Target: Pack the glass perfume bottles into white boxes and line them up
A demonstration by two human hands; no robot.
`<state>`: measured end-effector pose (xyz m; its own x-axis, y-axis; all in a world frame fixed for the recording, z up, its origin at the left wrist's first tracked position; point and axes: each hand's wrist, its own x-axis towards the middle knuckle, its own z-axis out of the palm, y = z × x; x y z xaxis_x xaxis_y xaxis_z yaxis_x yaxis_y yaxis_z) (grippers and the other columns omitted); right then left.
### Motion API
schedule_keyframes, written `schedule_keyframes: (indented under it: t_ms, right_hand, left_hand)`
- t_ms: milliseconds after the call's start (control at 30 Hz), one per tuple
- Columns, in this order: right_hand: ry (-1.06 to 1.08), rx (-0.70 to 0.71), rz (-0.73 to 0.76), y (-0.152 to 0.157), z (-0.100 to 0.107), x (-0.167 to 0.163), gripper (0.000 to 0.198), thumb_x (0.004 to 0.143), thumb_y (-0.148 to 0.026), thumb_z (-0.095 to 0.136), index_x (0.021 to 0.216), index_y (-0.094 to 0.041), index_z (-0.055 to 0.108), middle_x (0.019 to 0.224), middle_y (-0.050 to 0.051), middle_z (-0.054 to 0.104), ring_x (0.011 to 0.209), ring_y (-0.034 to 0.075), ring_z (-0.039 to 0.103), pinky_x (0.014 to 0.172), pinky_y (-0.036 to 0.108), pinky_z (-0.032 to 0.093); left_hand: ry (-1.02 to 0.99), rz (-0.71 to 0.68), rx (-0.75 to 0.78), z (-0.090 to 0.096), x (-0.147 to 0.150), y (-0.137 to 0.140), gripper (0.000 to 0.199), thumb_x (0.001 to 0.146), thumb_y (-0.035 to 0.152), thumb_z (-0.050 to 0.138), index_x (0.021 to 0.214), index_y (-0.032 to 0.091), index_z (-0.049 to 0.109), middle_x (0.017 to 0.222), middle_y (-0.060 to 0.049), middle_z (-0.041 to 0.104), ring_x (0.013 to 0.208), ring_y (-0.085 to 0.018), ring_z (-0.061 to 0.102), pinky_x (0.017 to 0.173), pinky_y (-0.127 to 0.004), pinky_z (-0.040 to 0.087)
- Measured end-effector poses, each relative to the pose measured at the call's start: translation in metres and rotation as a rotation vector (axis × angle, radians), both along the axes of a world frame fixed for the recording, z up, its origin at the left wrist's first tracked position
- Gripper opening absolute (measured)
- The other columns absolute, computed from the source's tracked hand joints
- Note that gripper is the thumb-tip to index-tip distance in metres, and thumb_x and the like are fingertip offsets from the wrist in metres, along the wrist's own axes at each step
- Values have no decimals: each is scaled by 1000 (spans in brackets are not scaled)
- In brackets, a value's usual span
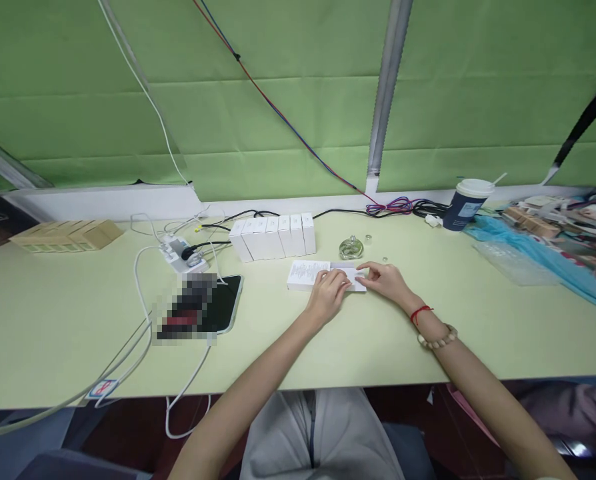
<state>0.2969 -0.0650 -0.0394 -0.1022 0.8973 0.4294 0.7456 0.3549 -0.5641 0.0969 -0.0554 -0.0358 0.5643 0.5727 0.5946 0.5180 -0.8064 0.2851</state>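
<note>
A small white box (pixel 302 275) with printed text lies flat on the table in front of me. My left hand (pixel 327 297) is closed over its middle, fingers bent across the top. The box's right end stands open, showing a pale inside (pixel 342 265). At that end is my right hand (pixel 387 283), its thumb and index finger curved with a gap between their tips. Whether those tips touch the box edge I cannot tell. Just behind the box stands a round glass bottle (pixel 351 249) with greenish liquid, and near it are two small clear pieces (pixel 368 238).
Behind to the left stands a row of white boxes (pixel 273 237). Further left are a power strip (pixel 183 255) with cables, a tablet-like device (pixel 223 307) and cardboard boxes (pixel 68 236). A lidded cup (pixel 467 205), blue cloth (pixel 508 237) and clear plastic bag (pixel 515 263) lie right.
</note>
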Motion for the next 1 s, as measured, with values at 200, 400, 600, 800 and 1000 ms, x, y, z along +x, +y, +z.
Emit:
schedule_keyframes:
  t_ms: [200, 400, 600, 800, 1000]
  right_hand:
    - [-2, -64, 66, 1, -2, -3, 28, 75, -40, 59, 94, -20, 67, 56, -2, 58, 49, 9, 50, 51, 20, 37]
    - [-22, -61, 54, 0, -2, -12, 25, 76, -36, 58, 93, -21, 68, 57, -2, 60, 50, 9, 52, 52, 20, 37]
    - [-85, -39, 33, 2, -6, -16, 22, 76, -29, 56, 93, -23, 68, 57, -2, 62, 51, 10, 53, 53, 21, 37]
    - [-96, 29, 26, 3, -7, -16, 23, 80, -32, 53, 93, -25, 71, 63, 0, 67, 52, 11, 55, 54, 21, 38]
    - [-110, 57, 31, 2, -7, -16, 23, 82, -33, 52, 91, -25, 72, 76, 3, 71, 56, 12, 58, 55, 22, 41]
  left_hand:
    - [61, 26, -56, -2, 0, 3, 30, 80, 40, 54, 103, 22, 50, 112, -7, 54, 109, -20, 49, 91, -36, 33]
    - [144, -19, -121, 0, -3, 5, 45, 76, 35, 61, 116, 22, 44, 117, -8, 51, 115, -21, 45, 94, -37, 33]
    - [157, -55, -130, 5, 0, -2, 35, 80, 32, 55, 113, 24, 46, 117, -7, 51, 112, -21, 46, 89, -36, 36]
    - [104, 62, -94, 1, 0, 2, 43, 77, 30, 57, 117, 23, 42, 125, -8, 48, 126, -25, 34, 99, -41, 29]
    - [40, 193, -124, -4, -7, 15, 47, 65, 12, 56, 110, 21, 43, 122, -9, 50, 122, -25, 39, 97, -40, 31]
